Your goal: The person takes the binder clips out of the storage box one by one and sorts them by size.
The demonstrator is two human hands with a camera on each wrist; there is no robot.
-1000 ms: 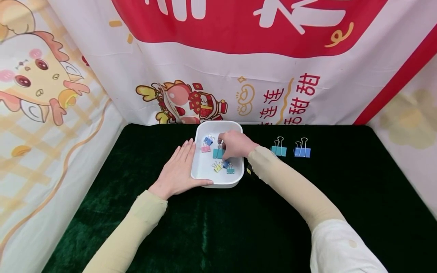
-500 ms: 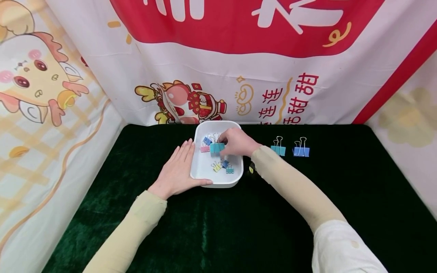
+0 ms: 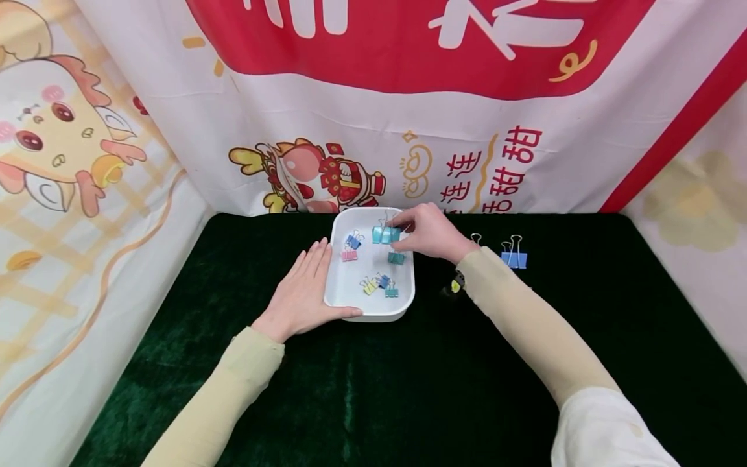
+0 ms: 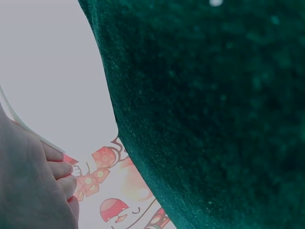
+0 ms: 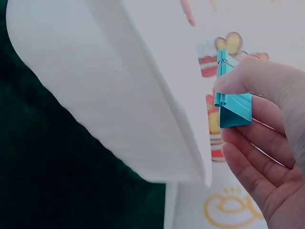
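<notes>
A teal binder clip (image 3: 386, 235) is being pinched by the right hand (image 3: 428, 232), its grip closed on it, above the far right of the white tray (image 3: 373, 314). Smaller pink, blue, yellow and teal clips are being held inside the tray. The tray's left side is being touched by the left hand (image 3: 303, 292), fingers straight, on the green surface (image 3: 408, 389). Red Chinese characters are being shown on the backdrop (image 3: 496, 168); a blue clip (image 3: 514, 259) is lying far right.

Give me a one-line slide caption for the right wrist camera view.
Right hand pinches a teal binder clip beside the white tray's rim, above the dark green cloth.
</notes>
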